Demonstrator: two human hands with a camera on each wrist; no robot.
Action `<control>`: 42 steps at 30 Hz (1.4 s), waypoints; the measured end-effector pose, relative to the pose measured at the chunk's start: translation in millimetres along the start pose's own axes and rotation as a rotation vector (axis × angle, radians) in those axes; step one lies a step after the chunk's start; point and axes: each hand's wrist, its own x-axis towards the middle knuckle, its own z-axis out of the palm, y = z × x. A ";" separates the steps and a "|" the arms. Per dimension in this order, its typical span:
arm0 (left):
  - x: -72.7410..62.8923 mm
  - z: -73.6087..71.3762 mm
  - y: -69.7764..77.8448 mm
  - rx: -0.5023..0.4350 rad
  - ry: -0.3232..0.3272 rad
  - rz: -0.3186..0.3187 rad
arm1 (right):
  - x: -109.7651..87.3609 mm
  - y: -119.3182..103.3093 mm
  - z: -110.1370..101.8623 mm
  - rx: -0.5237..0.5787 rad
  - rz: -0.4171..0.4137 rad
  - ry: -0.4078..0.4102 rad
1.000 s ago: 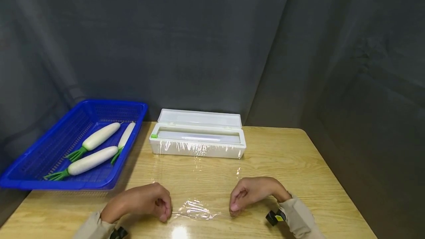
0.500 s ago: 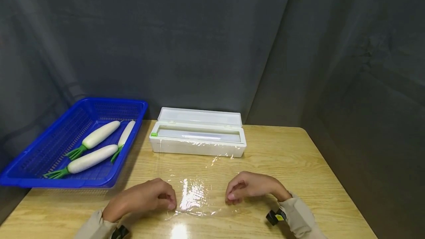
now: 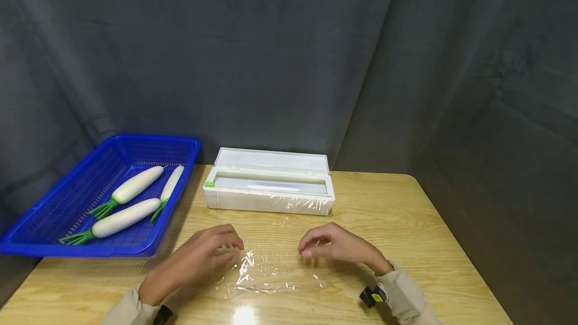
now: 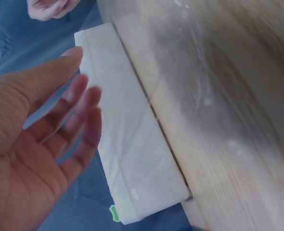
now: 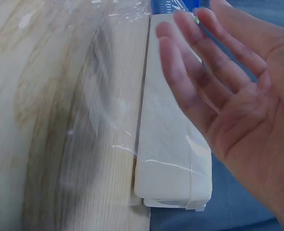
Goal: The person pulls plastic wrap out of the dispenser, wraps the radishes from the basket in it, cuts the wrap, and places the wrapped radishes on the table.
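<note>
A sheet of clear plastic wrap (image 3: 266,270) runs from the front of a white wrap dispenser box (image 3: 271,203) toward the near side of the wooden table, its near edge wrinkled and shiny. My left hand (image 3: 203,255) hovers over the sheet's left side, fingers loosely bent with nothing between them. Opposite it, my right hand (image 3: 340,249) hangs over the right side, thumb apart from the fingers. Both palms look bare in the wrist views, with the box (image 4: 125,130) beyond the left fingers and the film (image 5: 103,106) below the right ones.
A blue plastic basket (image 3: 90,251) stands at the left with a white radish (image 3: 137,184), a second radish (image 3: 126,218) and a thinner radish (image 3: 171,184) inside. The dispenser's lid (image 3: 271,159) is raised. Dark curtains (image 3: 289,64) hang behind the wooden table (image 3: 388,214).
Both hands have let go of the wrap's near edge, which now lies lower on the table. They have moved forward toward the box and slightly closer together, fingers loosened.
</note>
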 end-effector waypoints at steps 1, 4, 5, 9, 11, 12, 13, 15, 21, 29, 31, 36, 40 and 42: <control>0.2 1.0 -0.7 0.026 0.026 0.012 | 0.7 0.0 0.5 -0.015 0.002 0.024; 0.1 3.5 -3.3 0.097 0.103 0.040 | 3.0 -0.5 1.4 -0.061 -0.004 0.086; -0.4 4.1 -4.0 0.119 0.127 0.036 | 3.6 -1.0 1.5 -0.076 -0.008 0.105; -1.8 5.2 -6.2 0.196 0.190 -0.015 | 6.4 -3.1 2.2 -0.105 -0.045 0.167; -2.1 5.6 -7.1 0.218 0.202 -0.041 | 7.9 -4.2 3.1 -0.127 -0.064 0.201; -2.1 5.8 -7.6 0.220 0.204 -0.048 | 8.9 -4.7 3.7 -0.139 -0.074 0.217; -2.3 6.1 -8.3 0.220 0.208 -0.053 | 10.1 -5.3 4.2 -0.151 -0.082 0.232; -2.9 6.9 -9.4 0.221 0.214 -0.058 | 12.7 -6.2 5.2 -0.179 -0.098 0.255; -6.7 9.2 -11.0 0.222 0.216 -0.075 | 22.3 -9.2 6.1 -0.248 -0.151 0.285; -11.4 9.8 -10.4 0.217 0.181 -0.160 | 34.3 -14.1 3.9 -0.308 -0.193 0.309; -11.5 9.9 -10.2 0.221 0.186 -0.178 | 36.5 -14.8 4.1 -0.301 -0.185 0.305; -10.6 10.1 -11.7 0.232 0.216 -0.195 | 41.1 -16.6 5.2 -0.303 -0.188 0.304; -9.2 11.1 -13.4 0.244 0.235 -0.173 | 45.2 -18.4 4.9 -0.314 -0.204 0.310; -8.0 11.8 -14.4 0.252 0.253 -0.163 | 47.3 -19.2 4.0 -0.315 -0.207 0.311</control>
